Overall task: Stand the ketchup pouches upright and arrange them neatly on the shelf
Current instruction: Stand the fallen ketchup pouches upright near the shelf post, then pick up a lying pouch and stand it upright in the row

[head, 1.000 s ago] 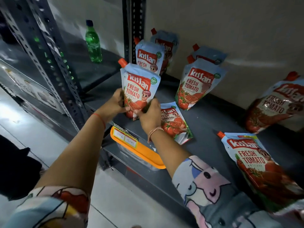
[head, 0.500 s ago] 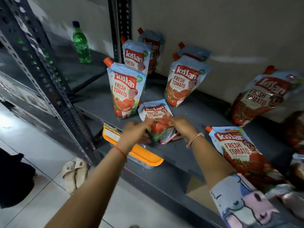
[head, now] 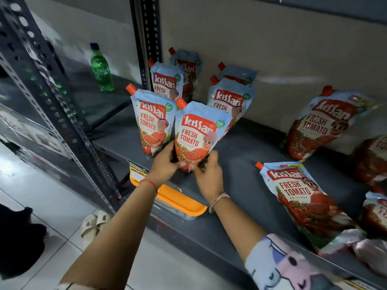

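The ketchup pouches (head: 198, 137) are glossy printed plastic film, creased, with smooth orange plastic caps; the shelf (head: 247, 185) is matt grey painted metal, its perforated upright (head: 52, 84) at the left of the frame likewise; the green bottle (head: 102, 70), upper left, is shiny clear plastic; the orange label holder (head: 180, 200) on the shelf edge is smooth plastic; the floor (head: 48, 208), lower left, is glossy tile; the sleeve (head: 282, 266), lower right, is soft printed cloth.
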`<state>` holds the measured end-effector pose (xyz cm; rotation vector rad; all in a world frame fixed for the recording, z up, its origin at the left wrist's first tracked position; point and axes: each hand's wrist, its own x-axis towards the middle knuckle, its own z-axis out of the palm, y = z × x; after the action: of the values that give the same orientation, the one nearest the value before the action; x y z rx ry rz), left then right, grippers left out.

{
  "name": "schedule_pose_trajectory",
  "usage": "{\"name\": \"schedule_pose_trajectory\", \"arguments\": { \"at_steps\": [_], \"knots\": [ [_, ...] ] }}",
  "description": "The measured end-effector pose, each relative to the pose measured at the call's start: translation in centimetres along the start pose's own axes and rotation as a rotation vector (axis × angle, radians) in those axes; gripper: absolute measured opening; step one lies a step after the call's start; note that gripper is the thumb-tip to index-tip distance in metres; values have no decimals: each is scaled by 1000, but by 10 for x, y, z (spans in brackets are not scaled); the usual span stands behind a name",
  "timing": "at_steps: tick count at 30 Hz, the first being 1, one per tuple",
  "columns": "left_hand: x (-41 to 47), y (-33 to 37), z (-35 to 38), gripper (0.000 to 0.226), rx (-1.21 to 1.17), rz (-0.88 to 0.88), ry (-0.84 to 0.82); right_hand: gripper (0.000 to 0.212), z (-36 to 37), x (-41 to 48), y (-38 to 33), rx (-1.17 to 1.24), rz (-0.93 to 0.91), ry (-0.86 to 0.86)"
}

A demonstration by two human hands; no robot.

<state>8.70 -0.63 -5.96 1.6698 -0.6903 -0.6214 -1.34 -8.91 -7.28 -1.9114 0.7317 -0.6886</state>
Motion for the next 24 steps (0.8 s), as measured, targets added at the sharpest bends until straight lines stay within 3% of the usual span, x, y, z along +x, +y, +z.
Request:
{"name": "schedule_pose_trajectory", "arguments": {
  "at_steps": [4,6,8,10,12,13,15,17,19,21,24],
  "knots": [
    [0,-19,3,65,148,58,10,38,4,-5,5,-5,68,-18],
    [-8,-22,11,61,210,75,106,49,-2,-13,3,60,92,-32],
    [-24,-23,26,55,232,75,293,63,-13,-31,4,-20,48,-21],
    [-45,-23,49,49,327,135,500,66,-44,-50,6,-204,-84,98],
    [-64,-19,82,45,433,242,560,61,-97,-58,6,-418,-221,318],
    [-71,-14,95,45,441,270,517,58,-125,-56,7,-508,-226,415],
    [-80,5,132,45,326,255,289,55,-193,-49,15,-662,-50,478],
    [-80,23,158,32,78,52,26,50,-237,-36,25,-759,227,278],
    [-81,44,188,21,-182,-282,-221,45,-263,-33,32,-763,425,-55],
    [-81,56,213,31,-300,-485,-389,37,-276,-31,41,-594,465,-183],
    [-82,59,236,28,-371,-545,-472,19,-279,-33,50,-123,556,-119]
  ]
}}
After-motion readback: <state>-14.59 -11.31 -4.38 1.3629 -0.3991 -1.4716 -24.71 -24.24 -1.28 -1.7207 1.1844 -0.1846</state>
